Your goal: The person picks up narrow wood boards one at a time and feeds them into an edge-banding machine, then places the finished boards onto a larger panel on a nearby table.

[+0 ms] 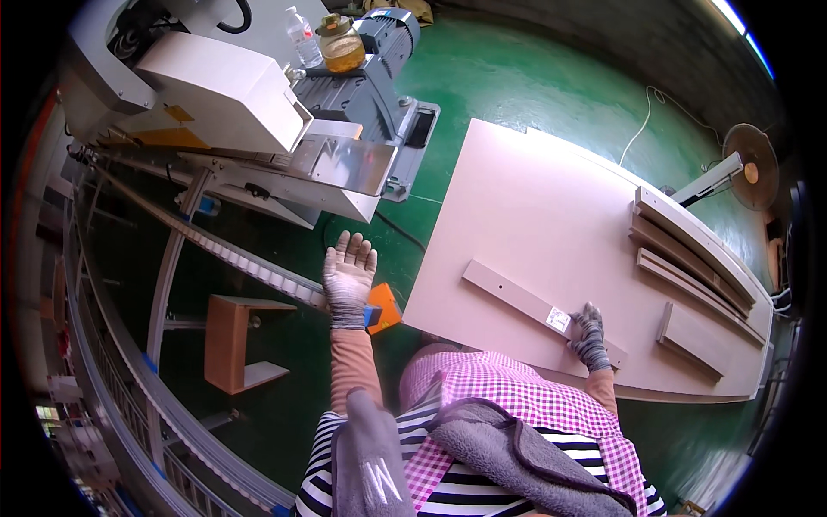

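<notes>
My left hand (351, 269), in a pale work glove, is held up with its palm showing and fingers stretched out. Nothing is in it, and it is beside the end of a roller conveyor rail (267, 276). On a stack of large pale panels (517, 207) lies a narrow board (517, 297) with small holes and a white label (558, 320). My gloved right hand (590, 338) reaches across this board just right of the label, its fingers bent over the far edge. Part of the board is hidden under that hand.
Several narrow boards (689, 258) lie along the stack's right side, with a short board pair (692, 340) nearer. At left stands a machine (220, 86) with a grey motor (388, 39), a bottle (301, 39) and a jar (342, 47). A fan (751, 168) stands far right; an orange box (384, 306) sits low.
</notes>
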Demonstrator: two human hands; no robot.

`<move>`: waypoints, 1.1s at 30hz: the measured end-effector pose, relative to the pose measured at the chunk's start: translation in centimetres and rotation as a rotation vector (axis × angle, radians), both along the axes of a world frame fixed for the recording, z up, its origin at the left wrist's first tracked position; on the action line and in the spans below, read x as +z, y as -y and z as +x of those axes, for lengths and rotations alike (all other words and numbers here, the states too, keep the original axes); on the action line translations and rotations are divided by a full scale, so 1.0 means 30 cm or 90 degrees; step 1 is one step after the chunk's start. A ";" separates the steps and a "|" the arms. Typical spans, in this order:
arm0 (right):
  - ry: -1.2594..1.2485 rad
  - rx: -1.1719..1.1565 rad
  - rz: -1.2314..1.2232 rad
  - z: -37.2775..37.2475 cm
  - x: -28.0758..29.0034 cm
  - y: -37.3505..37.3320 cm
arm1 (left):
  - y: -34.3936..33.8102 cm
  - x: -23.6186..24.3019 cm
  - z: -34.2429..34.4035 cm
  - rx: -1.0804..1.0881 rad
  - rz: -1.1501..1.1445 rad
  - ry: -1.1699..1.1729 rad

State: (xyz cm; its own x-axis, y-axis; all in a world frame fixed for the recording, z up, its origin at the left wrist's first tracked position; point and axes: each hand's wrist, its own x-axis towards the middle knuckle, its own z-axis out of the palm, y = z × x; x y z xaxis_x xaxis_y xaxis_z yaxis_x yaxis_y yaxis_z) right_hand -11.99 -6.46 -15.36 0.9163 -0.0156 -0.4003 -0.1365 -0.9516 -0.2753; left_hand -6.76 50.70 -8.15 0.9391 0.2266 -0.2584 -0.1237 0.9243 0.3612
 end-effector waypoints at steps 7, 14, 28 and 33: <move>-0.004 0.037 0.024 0.018 0.053 -0.031 | 0.001 0.005 0.000 -0.001 -0.004 0.010; -0.035 0.107 -0.008 0.153 0.125 -0.185 | -0.005 0.002 0.001 0.004 0.000 0.013; 0.126 0.347 0.134 0.456 0.270 -0.591 | -0.012 -0.015 -0.001 -0.002 -0.032 0.037; 0.142 0.397 0.159 0.516 0.331 -0.699 | -0.003 -0.009 0.000 0.009 -0.033 0.020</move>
